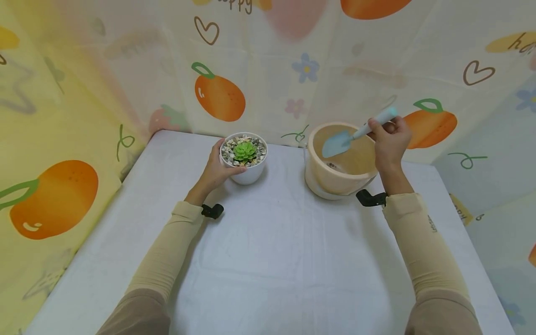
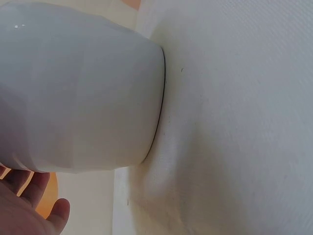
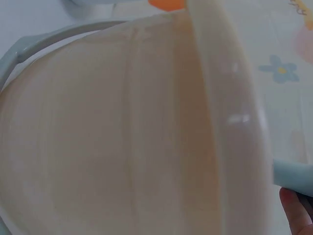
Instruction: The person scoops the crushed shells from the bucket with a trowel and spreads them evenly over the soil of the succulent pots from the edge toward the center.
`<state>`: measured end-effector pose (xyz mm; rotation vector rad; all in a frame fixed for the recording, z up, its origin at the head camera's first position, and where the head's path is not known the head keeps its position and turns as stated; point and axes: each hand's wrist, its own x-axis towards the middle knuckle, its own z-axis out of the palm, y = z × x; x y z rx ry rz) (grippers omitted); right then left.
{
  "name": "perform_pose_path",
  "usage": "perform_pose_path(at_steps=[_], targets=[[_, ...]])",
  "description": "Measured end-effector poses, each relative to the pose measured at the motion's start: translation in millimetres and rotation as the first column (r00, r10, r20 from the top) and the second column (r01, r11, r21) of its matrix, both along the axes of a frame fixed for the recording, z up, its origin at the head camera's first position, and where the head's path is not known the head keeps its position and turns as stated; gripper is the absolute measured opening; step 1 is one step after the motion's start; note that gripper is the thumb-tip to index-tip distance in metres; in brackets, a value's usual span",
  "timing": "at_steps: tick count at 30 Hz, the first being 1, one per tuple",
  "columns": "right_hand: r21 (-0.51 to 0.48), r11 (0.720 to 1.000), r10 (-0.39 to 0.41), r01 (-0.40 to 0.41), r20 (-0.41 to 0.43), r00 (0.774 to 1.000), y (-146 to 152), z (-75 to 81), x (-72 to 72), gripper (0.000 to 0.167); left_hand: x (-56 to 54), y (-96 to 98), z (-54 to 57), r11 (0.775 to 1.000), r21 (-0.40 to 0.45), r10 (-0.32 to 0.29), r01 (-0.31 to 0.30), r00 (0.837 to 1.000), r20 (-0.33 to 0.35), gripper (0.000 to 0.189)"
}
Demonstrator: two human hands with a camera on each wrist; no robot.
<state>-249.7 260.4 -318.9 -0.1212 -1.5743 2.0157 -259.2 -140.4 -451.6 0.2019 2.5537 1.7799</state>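
My left hand (image 1: 216, 168) grips the side of a white flower pot (image 1: 250, 175), thumb across its front near the rim. In the pot a small green succulent (image 1: 244, 151) sits among grey and tan pebbles (image 1: 229, 150). The left wrist view shows the pot's base on the white cloth and some fingers (image 2: 36, 188) at its side. My right hand (image 1: 391, 139) holds the handle of a light blue trowel (image 1: 337, 144) between thumb and fingers. Its blade hangs tilted inside the mouth of a beige bucket (image 1: 341, 184). A few small dark bits (image 1: 331, 165) lie at the bucket's bottom.
A white cloth covers the table (image 1: 268, 260). Behind it rises a printed curtain (image 1: 259, 70) with oranges, hearts and flowers, which also hangs along the left and right sides. The bucket's grey handle (image 3: 54, 36) hangs down against its outer wall.
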Motion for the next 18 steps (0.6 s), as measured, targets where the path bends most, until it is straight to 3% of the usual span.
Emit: perform_pose_path(at_steps=[7,11,18], targets=[[0.075,0.997,0.016,-0.023,0.094,0.995,1,-6.9,-4.9,0.028,-0.7,-0.5,3.4,0.999,-0.044,-0.001,0.002,1.000,0.014,0.114],[0.113,0.992,0.037,-0.053,0.143,0.989,0,-9.0,-7.9,0.023,-2.7,-1.3,5.4,0.998,-0.064,-0.004,0.004,1.000,0.003,0.114],[0.224,0.968,0.051,-0.112,0.265,0.963,-4,-14.2,-11.4,0.020,-2.8,-1.7,3.5,0.997,-0.072,-0.004,0.005,1.000,0.020,0.116]])
